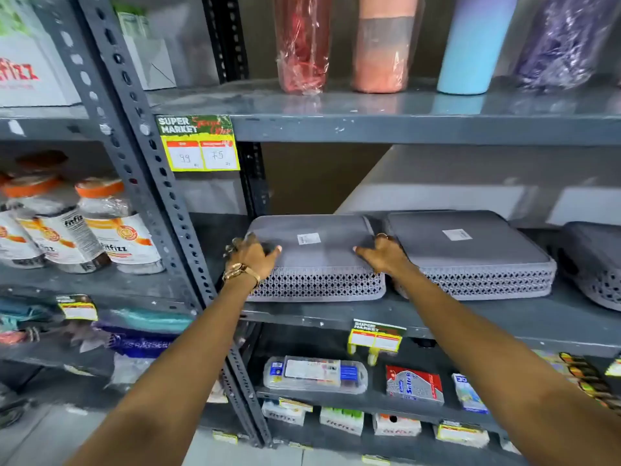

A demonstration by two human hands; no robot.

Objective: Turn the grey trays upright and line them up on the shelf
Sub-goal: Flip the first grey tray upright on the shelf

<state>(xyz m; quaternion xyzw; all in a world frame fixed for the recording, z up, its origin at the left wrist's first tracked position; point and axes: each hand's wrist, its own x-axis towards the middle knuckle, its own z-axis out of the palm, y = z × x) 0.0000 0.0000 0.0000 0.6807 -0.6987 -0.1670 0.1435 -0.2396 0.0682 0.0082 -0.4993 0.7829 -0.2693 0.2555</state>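
Three grey trays lie upside down on the middle shelf [437, 317], flat bottoms up and lattice walls facing me. The left tray [316, 260] has a white label on its bottom. My left hand [253, 255] grips its left near corner, and my right hand [383, 255] grips its right near corner, in the gap beside the middle tray [470, 260]. A third tray [594, 264] is partly cut off at the right edge. All three stand side by side, close together.
Wrapped tumblers [302, 45] stand on the shelf above. A perforated steel upright [161, 196] rises just left of the trays, with supplement bottles [111, 227] beyond it. Small packets [316, 375] fill the shelf below. A price tag [198, 142] hangs above the left tray.
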